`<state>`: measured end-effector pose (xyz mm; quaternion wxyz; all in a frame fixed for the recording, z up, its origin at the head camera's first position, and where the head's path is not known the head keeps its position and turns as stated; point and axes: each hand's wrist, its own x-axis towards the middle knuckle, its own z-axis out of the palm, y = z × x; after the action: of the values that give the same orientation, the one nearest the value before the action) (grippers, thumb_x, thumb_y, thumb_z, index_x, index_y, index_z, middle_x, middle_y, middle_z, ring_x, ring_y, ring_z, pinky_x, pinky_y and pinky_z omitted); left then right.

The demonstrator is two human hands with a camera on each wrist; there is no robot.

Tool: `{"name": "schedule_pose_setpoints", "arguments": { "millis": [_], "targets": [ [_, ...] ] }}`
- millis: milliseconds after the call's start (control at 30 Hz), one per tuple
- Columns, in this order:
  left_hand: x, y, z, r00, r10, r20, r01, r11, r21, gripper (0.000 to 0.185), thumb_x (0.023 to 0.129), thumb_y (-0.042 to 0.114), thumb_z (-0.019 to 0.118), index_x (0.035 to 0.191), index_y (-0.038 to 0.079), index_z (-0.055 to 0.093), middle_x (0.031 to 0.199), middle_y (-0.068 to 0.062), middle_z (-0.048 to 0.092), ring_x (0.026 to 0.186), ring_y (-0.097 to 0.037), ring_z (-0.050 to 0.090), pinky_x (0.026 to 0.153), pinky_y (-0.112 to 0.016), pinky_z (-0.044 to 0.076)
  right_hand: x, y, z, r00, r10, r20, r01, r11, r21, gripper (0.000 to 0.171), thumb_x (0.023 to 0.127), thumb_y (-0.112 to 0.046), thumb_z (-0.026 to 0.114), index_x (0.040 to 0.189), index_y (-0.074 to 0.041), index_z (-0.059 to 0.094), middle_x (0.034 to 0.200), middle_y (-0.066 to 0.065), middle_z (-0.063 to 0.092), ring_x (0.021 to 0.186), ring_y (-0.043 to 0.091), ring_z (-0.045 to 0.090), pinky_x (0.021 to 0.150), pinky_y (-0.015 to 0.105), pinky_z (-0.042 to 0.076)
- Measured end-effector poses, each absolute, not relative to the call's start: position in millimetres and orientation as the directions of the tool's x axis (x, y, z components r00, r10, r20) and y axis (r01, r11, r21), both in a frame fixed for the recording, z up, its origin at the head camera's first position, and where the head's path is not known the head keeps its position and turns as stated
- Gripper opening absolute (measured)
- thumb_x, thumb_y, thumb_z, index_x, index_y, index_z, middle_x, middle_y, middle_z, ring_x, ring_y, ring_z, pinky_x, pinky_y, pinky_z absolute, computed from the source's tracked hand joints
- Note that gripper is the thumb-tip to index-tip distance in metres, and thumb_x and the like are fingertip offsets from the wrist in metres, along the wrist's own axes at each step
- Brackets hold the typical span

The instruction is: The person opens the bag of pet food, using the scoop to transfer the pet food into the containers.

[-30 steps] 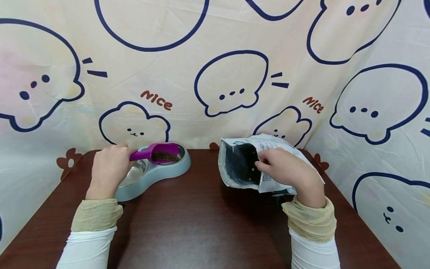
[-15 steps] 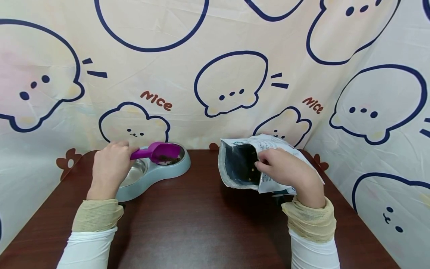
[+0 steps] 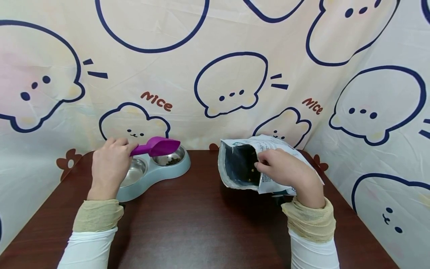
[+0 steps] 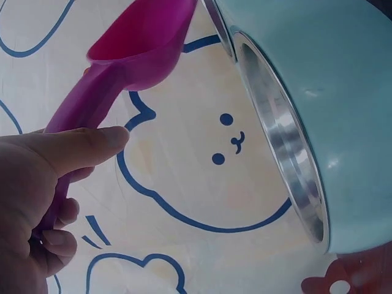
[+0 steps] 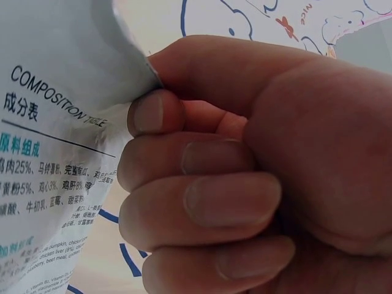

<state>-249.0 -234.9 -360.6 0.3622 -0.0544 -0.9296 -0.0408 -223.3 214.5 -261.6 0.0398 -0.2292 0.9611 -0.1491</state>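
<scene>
On the far left of the table point(image 3: 201, 224), the left hand point(image 3: 109, 166) is gripping the handle of a purple scoop point(image 3: 156, 146), thumb lying along the top and the other fingers curling under it, as the left wrist view shows. It is holding the scoop tipped over the right bowl of a blue double feeder point(image 3: 152, 175), clear of the rim, with dark kibble point(image 3: 172, 161) lying in that bowl. Steel is lining both bowls, and the left one is sitting partly behind the hand. Well apart to the right, the right hand point(image 3: 285, 172) is pinching the open edge of a white bag point(image 3: 245, 164), fingers curling tight together against the printed side and thumb pressing from behind. That bag is lying on its side, its dark mouth facing left, with a few pellets showing inside. Behind the table a cartoon-print cloth point(image 3: 215, 74) is hanging.
</scene>
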Motion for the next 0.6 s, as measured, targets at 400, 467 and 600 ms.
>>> {"name": "schedule_pose_setpoints", "arguments": {
  "millis": [400, 467, 600],
  "targets": [
    [-249.4, -238.2, -359.0, -0.803, 0.019, 0.595, 0.114, 0.986, 0.123, 0.034, 0.086, 0.006, 0.089, 0.119, 0.005, 0.082, 0.101, -0.021, 0.079, 0.088, -0.041, 0.068, 0.07, -0.063, 0.061, -223.6, 213.8, -262.1, -0.893, -0.45, -0.012, -0.426, 0.852, -0.306, 0.019, 0.107, -0.019, 0.062, 0.093, -0.01, 0.072, 0.069, 0.003, 0.053, 0.068, 0.015, 0.055, 0.064, 0.029, 0.046],
    [-249.3, -238.3, -358.6, -0.816, 0.016, 0.578, 0.127, 0.98, 0.152, 0.032, 0.086, 0.009, 0.09, 0.117, 0.005, 0.082, 0.099, -0.022, 0.079, 0.086, -0.041, 0.069, 0.069, -0.063, 0.061, -223.7, 213.7, -262.1, -0.893, -0.45, -0.011, -0.426, 0.851, -0.307, 0.019, 0.107, -0.02, 0.062, 0.093, -0.01, 0.072, 0.069, 0.002, 0.053, 0.068, 0.015, 0.055, 0.064, 0.029, 0.046],
    [-249.0, -235.8, -355.9, -0.85, 0.015, 0.526, 0.144, 0.968, 0.205, 0.026, 0.089, 0.014, 0.089, 0.112, 0.004, 0.08, 0.096, -0.023, 0.079, 0.078, -0.04, 0.07, 0.068, -0.063, 0.061, -223.4, 213.8, -261.8, -0.894, -0.447, -0.013, -0.423, 0.853, -0.306, 0.02, 0.107, -0.019, 0.062, 0.092, -0.01, 0.071, 0.068, 0.002, 0.052, 0.067, 0.015, 0.055, 0.064, 0.029, 0.046]
  ]
}}
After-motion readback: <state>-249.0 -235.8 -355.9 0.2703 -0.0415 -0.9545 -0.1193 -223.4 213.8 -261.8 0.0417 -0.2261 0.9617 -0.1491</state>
